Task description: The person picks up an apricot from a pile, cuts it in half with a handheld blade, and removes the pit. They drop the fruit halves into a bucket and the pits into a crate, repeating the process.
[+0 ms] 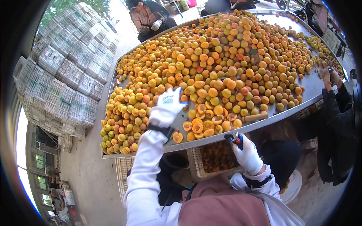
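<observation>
A large heap of orange and yellow-green apricots covers the metal table. My left hand, in a white glove with blue fingertips, reaches over the heap, with an apricot at its fingertips on the right side. Held upright at the near edge, a small curved knife is in my right hand, also gloved in white, its fingers wrapped round the dark and red handle. Between my hands lie several halved apricots, some cut side up. A wooden handle rests on the table to the right of them.
Under the near edge stands a crate of dark pieces. Stacks of plastic crates rise at the left. One person sits at the far side; another person's hands are at the table's right edge. A white bucket stands at lower right.
</observation>
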Demonstrator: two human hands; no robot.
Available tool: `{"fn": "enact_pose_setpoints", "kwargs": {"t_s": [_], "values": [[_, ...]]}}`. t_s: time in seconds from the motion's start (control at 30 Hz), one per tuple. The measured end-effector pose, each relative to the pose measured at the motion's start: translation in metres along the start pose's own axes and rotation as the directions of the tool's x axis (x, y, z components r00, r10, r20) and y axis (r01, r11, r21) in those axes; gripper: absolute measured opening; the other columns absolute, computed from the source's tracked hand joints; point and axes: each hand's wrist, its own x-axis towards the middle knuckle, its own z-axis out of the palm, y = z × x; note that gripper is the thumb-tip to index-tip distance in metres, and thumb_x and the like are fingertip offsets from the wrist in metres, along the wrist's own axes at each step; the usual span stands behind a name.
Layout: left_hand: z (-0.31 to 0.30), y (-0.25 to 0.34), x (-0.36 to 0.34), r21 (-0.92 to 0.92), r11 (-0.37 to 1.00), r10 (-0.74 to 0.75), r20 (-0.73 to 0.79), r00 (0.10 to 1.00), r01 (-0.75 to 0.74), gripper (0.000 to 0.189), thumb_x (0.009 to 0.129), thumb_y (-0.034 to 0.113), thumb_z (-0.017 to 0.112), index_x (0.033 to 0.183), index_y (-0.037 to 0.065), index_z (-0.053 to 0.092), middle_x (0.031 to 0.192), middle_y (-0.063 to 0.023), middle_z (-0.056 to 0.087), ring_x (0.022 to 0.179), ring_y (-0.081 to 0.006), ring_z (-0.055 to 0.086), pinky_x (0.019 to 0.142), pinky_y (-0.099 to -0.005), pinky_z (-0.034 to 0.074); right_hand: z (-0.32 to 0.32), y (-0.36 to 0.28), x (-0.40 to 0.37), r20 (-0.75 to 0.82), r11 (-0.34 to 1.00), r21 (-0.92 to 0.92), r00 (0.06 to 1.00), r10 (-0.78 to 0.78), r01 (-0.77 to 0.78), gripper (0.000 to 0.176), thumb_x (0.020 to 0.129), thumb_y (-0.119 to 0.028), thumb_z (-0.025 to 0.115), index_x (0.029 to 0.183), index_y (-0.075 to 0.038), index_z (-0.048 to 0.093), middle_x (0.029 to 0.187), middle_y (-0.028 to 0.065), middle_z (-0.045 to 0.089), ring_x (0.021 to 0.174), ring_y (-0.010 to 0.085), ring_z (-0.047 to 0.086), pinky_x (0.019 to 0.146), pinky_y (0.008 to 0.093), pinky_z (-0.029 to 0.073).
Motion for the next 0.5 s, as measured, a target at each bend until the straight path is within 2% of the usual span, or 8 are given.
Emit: {"fn": "enact_pose_setpoints", "kwargs": {"t_s": [0.1, 0.2, 0.3, 0.33, 0.37, 0.43, 0.47, 0.5], "values": [[0.018, 0.024, 0.05, 0.096, 0.995, -0.011, 0.073, 0.997, 0.004, 0.067, 0.092, 0.043, 0.065, 0.148, 0.011, 0.045, 0.146, -0.0222, 0.049, 0.13, -0.0376, 0.052, 0.11, -0.0457, 0.042, -0.006, 0.008, -0.001, -0.007, 0.997, -0.073, 1.0, -0.009, 0.009, 0.017, 0.093, -0.014, 0.068, 0.107, -0.004, 0.064, 0.087, 0.022, 0.069, 0.084, 0.0444, 0.067, 0.069, 0.0449, 0.053], [0.037, 0.026, 0.081, 0.076, 0.996, -0.059, 0.222, 0.973, 0.043, 0.063, 0.092, 0.036, 0.065, 0.146, 0.011, 0.046, 0.15, -0.0223, 0.046, 0.132, -0.0374, 0.052, 0.109, -0.0455, 0.044, -0.008, 0.015, -0.001, -0.01, 0.997, -0.081, 1.0, 0.01, -0.011, 0.017, 0.092, -0.015, 0.069, 0.104, -0.004, 0.063, 0.084, 0.0212, 0.068, 0.081, 0.0442, 0.067, 0.067, 0.0453, 0.053], [0.052, 0.021, 0.089, 0.026, 0.996, -0.085, 0.175, 0.981, 0.081, 0.059, 0.089, 0.034, 0.067, 0.141, 0.011, 0.051, 0.148, -0.0217, 0.048, 0.13, -0.0375, 0.054, 0.106, -0.045, 0.046, -0.008, 0.015, -0.001, 0.002, 0.996, -0.082, 1.0, 0.03, -0.03, 0.018, 0.092, -0.015, 0.07, 0.104, -0.004, 0.063, 0.083, 0.0209, 0.068, 0.08, 0.0442, 0.067, 0.066, 0.0455, 0.053], [0.057, 0.018, 0.087, -0.026, 0.997, -0.073, 0.095, 0.993, 0.076, 0.047, 0.088, 0.026, 0.067, 0.13, 0.007, 0.057, 0.135, -0.0212, 0.056, 0.123, -0.0395, 0.058, 0.101, -0.0467, 0.05, -0.007, 0.018, 0.0, 0.014, 0.997, -0.075, 0.999, 0.03, -0.029, 0.019, 0.092, -0.016, 0.07, 0.104, -0.003, 0.062, 0.083, 0.0212, 0.068, 0.08, 0.0444, 0.067, 0.066, 0.0454, 0.053], [0.06, 0.013, 0.088, -0.023, 0.997, -0.074, 0.093, 0.993, 0.076, 0.047, 0.088, 0.026, 0.067, 0.13, 0.007, 0.057, 0.135, -0.0212, 0.056, 0.123, -0.0395, 0.058, 0.101, -0.0467, 0.05, -0.006, 0.019, -0.001, 0.028, 0.997, -0.07, 0.999, 0.03, -0.028, 0.019, 0.092, -0.016, 0.07, 0.104, -0.003, 0.062, 0.083, 0.0216, 0.068, 0.08, 0.0445, 0.067, 0.067, 0.0454, 0.053], [0.063, 0.001, 0.086, -0.342, 0.935, -0.083, 0.041, 0.996, 0.092, 0.052, 0.083, 0.021, 0.073, 0.13, 0.007, 0.057, 0.129, -0.0186, 0.06, 0.113, -0.036, 0.063, 0.093, -0.0436, 0.053, -0.004, 0.02, -0.002, 0.03, 0.998, -0.057, 0.999, 0.031, -0.029, 0.019, 0.093, -0.016, 0.069, 0.105, -0.003, 0.062, 0.084, 0.0221, 0.067, 0.081, 0.045, 0.066, 0.067, 0.0455, 0.053], [0.068, -0.008, 0.074, -0.7, 0.701, -0.11, 0.083, 0.99, 0.136, 0.053, 0.082, 0.014, 0.076, 0.132, 0.008, 0.057, 0.118, -0.0121, 0.063, 0.101, -0.0244, 0.066, 0.081, -0.0375, 0.056, -0.003, 0.02, -0.003, 0.031, 0.998, -0.045, 0.999, 0.034, -0.032, 0.019, 0.093, -0.015, 0.069, 0.105, -0.002, 0.062, 0.084, 0.0226, 0.067, 0.082, 0.0454, 0.066, 0.067, 0.0456, 0.053], [0.076, -0.018, 0.058, -0.946, 0.324, 0.05, 0.019, 0.999, 0.002, 0.052, 0.087, 0.011, 0.074, 0.135, 0.006, 0.056, 0.114, -0.0054, 0.064, 0.104, -0.0145, 0.062, 0.082, -0.032, 0.058, -0.002, 0.019, -0.004, 0.034, 0.999, -0.043, 0.999, 0.03, -0.029, 0.019, 0.093, -0.015, 0.069, 0.105, -0.002, 0.062, 0.084, 0.0226, 0.067, 0.082, 0.0454, 0.066, 0.067, 0.0456, 0.053]]}}
